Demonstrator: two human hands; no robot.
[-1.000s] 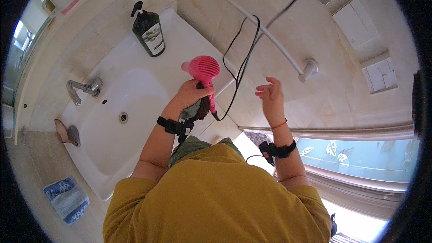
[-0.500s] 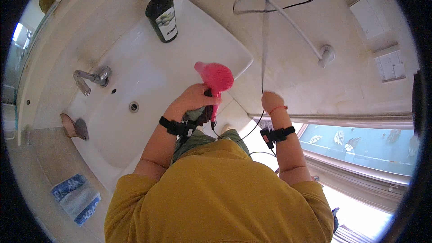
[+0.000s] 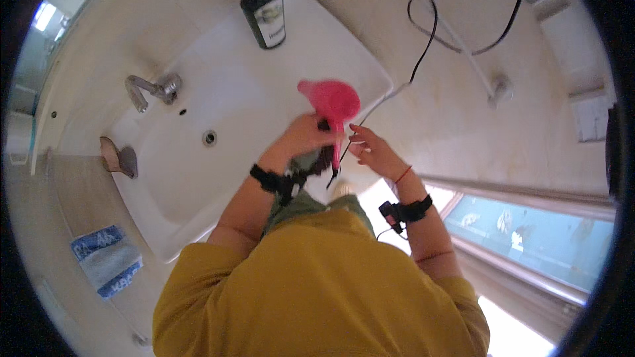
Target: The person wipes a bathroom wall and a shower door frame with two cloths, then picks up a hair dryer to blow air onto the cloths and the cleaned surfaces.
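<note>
Hair dryer point(image 3: 340, 99), pink, observed at centre of frame, its handle gripped in the left hand point(image 3: 307, 135). Right hand point(image 3: 374, 151) loosely spread just beside it; contact with the cord point(image 3: 419, 58) cannot be told. Shell judged light, stiff, smooth; handle best gripped. Cord could be snagged on the rail point(image 3: 481, 73), upper right. Sink point(image 3: 165, 185) noted at left; pump bottle point(image 3: 263, 18) stood upper centre.

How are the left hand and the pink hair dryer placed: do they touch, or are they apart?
Touching. The head view shows the left hand gripping the pink hair dryer just below its round body.
</note>
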